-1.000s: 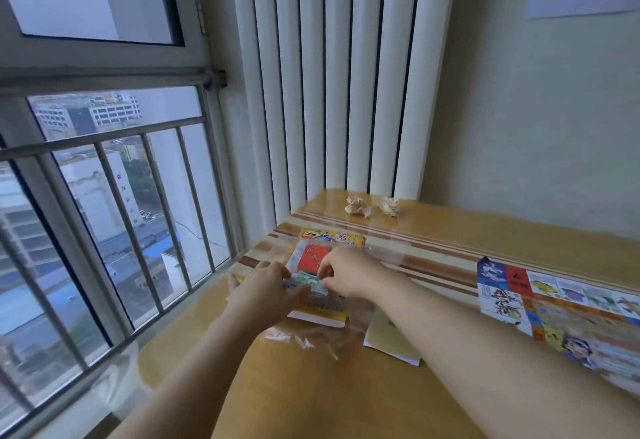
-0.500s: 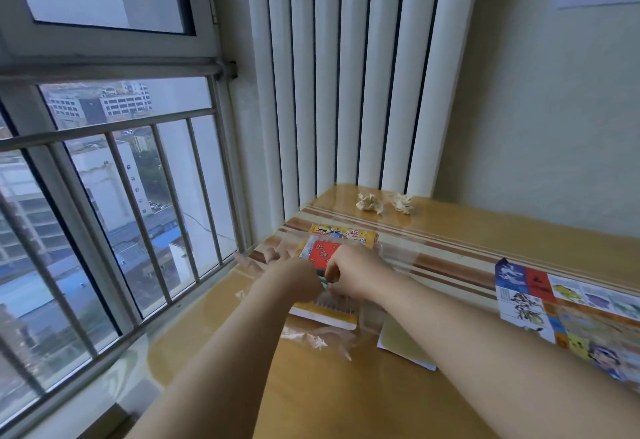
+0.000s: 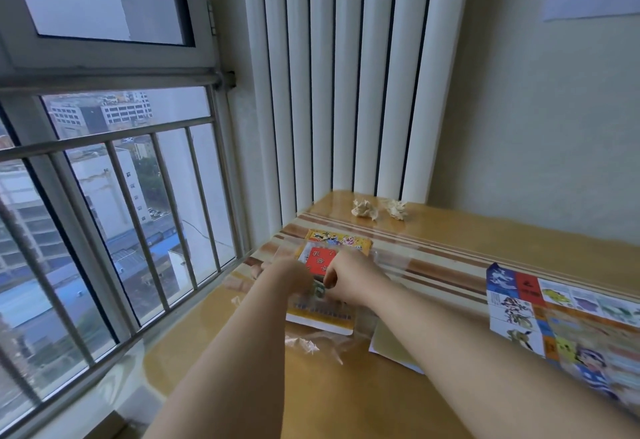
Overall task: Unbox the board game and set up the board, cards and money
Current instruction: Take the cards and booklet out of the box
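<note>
While above the game box (image 3: 341, 239), left hand (image 3: 289, 279) and right hand (image 3: 351, 281), grips tight on the greenish bundle (image 3: 319, 290) between them.

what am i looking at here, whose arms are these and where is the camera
No machine: these are a person's two bare arms. All pictures come from one camera worn on the head, looking forward and down. On the wooden table lie a colourful game board at the right, a card pack with a red card on top, clear plastic wrap, a yellow sheet and two crumpled paper balls. The right hand pinches a small greenish item over the pack; the blurred left hand meets it there.
</note>
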Demonstrator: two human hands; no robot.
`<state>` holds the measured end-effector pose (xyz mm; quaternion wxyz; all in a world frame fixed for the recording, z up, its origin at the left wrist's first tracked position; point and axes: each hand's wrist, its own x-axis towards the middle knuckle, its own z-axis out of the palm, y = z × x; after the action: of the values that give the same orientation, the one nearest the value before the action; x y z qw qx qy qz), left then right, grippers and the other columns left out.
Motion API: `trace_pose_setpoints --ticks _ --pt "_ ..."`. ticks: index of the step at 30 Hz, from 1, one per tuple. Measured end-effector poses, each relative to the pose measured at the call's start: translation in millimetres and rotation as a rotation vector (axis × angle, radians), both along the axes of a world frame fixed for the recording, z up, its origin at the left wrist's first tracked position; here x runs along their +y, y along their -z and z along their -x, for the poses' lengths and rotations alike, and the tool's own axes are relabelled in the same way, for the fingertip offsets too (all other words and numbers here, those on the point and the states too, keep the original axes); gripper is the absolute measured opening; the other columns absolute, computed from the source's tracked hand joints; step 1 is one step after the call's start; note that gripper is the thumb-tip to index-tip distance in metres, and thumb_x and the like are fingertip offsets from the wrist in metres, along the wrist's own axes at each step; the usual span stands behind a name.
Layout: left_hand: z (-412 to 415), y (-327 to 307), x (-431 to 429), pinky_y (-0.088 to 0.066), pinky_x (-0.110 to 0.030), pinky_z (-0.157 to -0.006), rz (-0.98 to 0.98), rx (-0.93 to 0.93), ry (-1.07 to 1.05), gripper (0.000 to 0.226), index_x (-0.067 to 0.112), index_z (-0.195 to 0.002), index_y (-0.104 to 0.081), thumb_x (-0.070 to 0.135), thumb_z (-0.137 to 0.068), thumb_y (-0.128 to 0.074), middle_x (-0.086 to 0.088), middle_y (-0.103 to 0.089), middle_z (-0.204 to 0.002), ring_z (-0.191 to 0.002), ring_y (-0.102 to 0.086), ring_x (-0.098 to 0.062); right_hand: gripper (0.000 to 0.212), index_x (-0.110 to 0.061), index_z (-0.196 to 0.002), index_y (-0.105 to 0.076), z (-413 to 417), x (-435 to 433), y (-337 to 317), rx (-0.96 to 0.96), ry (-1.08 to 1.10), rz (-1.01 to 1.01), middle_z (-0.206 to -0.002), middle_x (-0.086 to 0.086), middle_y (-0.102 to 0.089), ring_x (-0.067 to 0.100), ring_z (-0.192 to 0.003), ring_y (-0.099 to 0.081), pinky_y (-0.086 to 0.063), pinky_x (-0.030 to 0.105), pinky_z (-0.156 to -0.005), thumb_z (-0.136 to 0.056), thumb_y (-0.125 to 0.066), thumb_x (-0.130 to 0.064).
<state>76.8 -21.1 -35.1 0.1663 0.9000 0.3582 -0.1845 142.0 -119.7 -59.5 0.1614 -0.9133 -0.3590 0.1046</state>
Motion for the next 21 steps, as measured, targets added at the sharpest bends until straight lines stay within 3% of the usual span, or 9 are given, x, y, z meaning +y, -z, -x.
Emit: trace_pose_setpoints --ticks 4,6,8,10,12,14,16,19,21 --pt "14 -3 -4 -0.033 -0.047 -0.109 0.110 -0.181 -0.065 0.044 0.015 -0.128 -0.053 0.041 -0.093 -0.045 -0.010 -0.054 -0.124 -0.122 -0.047 -0.030 0.019 -0.012 -0.102 -0.068 5 -9 -7 -0.025 -0.050 -0.060 -0.104 0.006 -0.065 0.023 -0.093 -0.061 -0.053 0.036 -0.084 -0.083 -0.066 -0.012" --pt "24 -6 -6 -0.020 -0.049 -0.114 0.016 -0.205 -0.023 0.048 0.018 -0.135 -0.048 0.046 -0.097 -0.037 -0.013 -0.041 -0.140 -0.135 -0.031 -0.033 0.027 -0.014 -0.107 -0.062 8 -13 -11 -0.015 -0.067 -0.109 -0.105 0.005 -0.061 0.023 -0.094 -0.059 -0.050 0.033 -0.080 -0.081 -0.068 -0.014" --pt "33 -10 -11 -0.013 -0.044 -0.114 -0.060 -0.260 0.061 0.046 0.017 -0.128 -0.057 0.045 -0.098 -0.037 -0.014 -0.040 -0.140 -0.137 -0.021 -0.032 0.037 -0.017 -0.114 -0.060 8 -16 -14 0.029 -0.089 -0.150 -0.104 0.002 -0.058 0.021 -0.093 -0.057 -0.046 0.030 -0.076 -0.079 -0.071 -0.018" --pt "40 -14 -10 -0.014 -0.043 -0.110 -0.090 -0.359 0.123 0.041 0.022 -0.121 -0.062 0.047 -0.097 -0.041 -0.010 -0.043 -0.138 -0.134 -0.022 -0.028 0.040 -0.020 -0.117 -0.062 9 -19 -19 0.097 -0.127 -0.182 -0.103 0.000 -0.058 0.019 -0.092 -0.057 -0.046 0.028 -0.074 -0.079 -0.073 -0.022" --pt "43 -18 -4 -0.015 -0.052 -0.110 -0.100 -0.435 0.142 0.034 0.030 -0.114 -0.061 0.051 -0.094 -0.044 -0.002 -0.047 -0.134 -0.131 -0.028 -0.025 0.029 -0.018 -0.110 -0.066 10 -21 -28 0.183 -0.171 -0.232 -0.103 0.003 -0.065 0.021 -0.093 -0.060 -0.047 0.029 -0.075 -0.082 -0.071 -0.020" --pt "42 -23 2 -0.020 -0.057 -0.109 -0.097 -0.540 0.178 0.022 0.035 -0.103 -0.058 0.051 -0.093 -0.046 0.009 -0.057 -0.117 -0.123 -0.042 -0.020 0.018 -0.012 -0.105 -0.067 12 -24 -39 0.234 -0.202 -0.289 -0.095 0.005 -0.067 0.018 -0.084 -0.061 -0.045 0.022 -0.068 -0.089 -0.063 -0.019" --pt "41 -28 6 -0.037 -0.050 -0.102 -0.007 -0.683 0.221 0.011 0.035 -0.089 -0.053 0.045 -0.093 -0.051 0.018 -0.059 -0.094 -0.103 -0.057 -0.013 0.018 -0.011 -0.107 -0.063 14 -26 -50 0.235 -0.206 -0.315 -0.096 0.006 -0.066 0.018 -0.083 -0.061 -0.044 0.025 -0.068 -0.095 -0.054 -0.021" --pt "46 -39 5 -0.051 -0.030 -0.079 0.212 -0.831 0.215 0.013 0.026 -0.087 -0.056 0.036 -0.094 -0.053 0.010 -0.062 -0.085 -0.083 -0.060 -0.011 0.020 -0.014 -0.113 -0.059 14 -28 -62 0.187 -0.210 -0.330 -0.109 0.004 -0.064 0.019 -0.096 -0.059 -0.044 0.025 -0.071 -0.098 -0.048 -0.022" --pt "48 -41 7 -0.050 -0.032 -0.077 0.347 -0.866 0.179 0.019 0.021 -0.092 -0.059 0.036 -0.096 -0.047 0.003 -0.064 -0.088 -0.086 -0.060 -0.017 0.024 -0.015 -0.118 -0.058 13 -32 -66 0.161 -0.196 -0.342 -0.113 0.003 -0.063 0.018 -0.101 -0.058 -0.045 0.024 -0.073 -0.099 -0.047 -0.022"
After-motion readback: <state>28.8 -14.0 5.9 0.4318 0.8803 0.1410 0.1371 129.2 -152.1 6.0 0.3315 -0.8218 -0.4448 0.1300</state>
